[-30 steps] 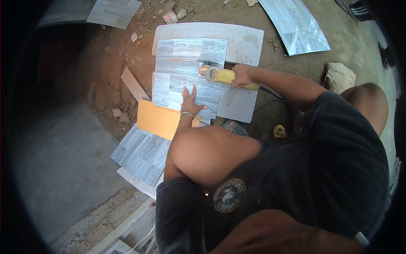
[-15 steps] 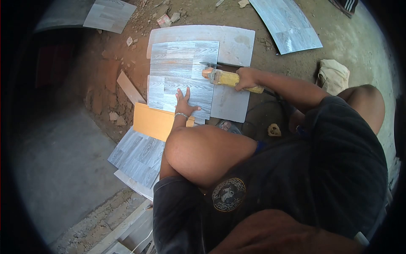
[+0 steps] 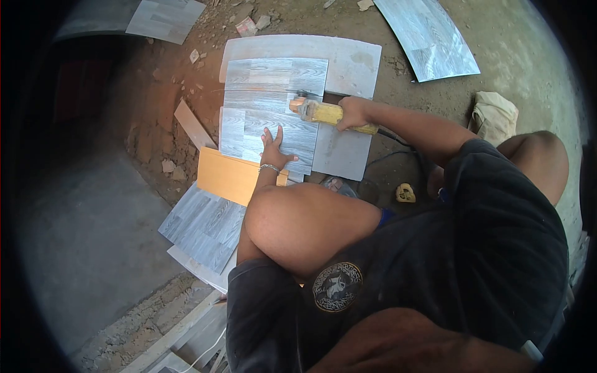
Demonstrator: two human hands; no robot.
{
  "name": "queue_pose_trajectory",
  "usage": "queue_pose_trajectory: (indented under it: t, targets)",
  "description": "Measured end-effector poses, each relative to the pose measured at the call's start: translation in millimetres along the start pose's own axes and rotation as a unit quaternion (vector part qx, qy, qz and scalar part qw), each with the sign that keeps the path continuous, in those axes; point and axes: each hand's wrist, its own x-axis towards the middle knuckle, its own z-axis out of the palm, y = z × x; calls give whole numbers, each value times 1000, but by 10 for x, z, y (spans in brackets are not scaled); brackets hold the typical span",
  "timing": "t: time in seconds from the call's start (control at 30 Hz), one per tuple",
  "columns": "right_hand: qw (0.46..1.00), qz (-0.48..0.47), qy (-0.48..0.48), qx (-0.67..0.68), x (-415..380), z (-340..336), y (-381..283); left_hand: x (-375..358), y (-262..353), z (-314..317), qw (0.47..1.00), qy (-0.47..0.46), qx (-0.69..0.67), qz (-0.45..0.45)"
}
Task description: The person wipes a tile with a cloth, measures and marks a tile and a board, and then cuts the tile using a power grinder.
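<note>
My right hand is wrapped round the yellow body of an angle grinder. The grinder's head and disc lie over a grey wood-patterned tile, at a thin dark line that runs across it. Fingers spread, my left hand presses flat on the lower part of that tile. Beneath the tile are paler plain boards or tiles, which stick out on the right and at the top. An orange-yellow cardboard piece lies by my left wrist.
More wood-patterned tiles lie at lower left, upper left and upper right. A yellow tape measure and the grinder's cord are near my legs. A cloth bag lies right; rubble lies left.
The grinder in my right hand has moved left along the line across the tile. My left hand stays spread on the tile. The whole view has shifted slightly.
</note>
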Motion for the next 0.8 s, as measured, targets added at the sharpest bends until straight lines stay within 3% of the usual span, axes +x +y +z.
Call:
queue_pose_trajectory:
  t: [0.33,0.8]
  targets:
    - [1000,-5,-3,-8,549,73,-235,48,-15,11,1000,-4,-28,-9]
    - [1000,-2,-23,13,529,87,-131,45,-29,8,1000,-6,-23,-8]
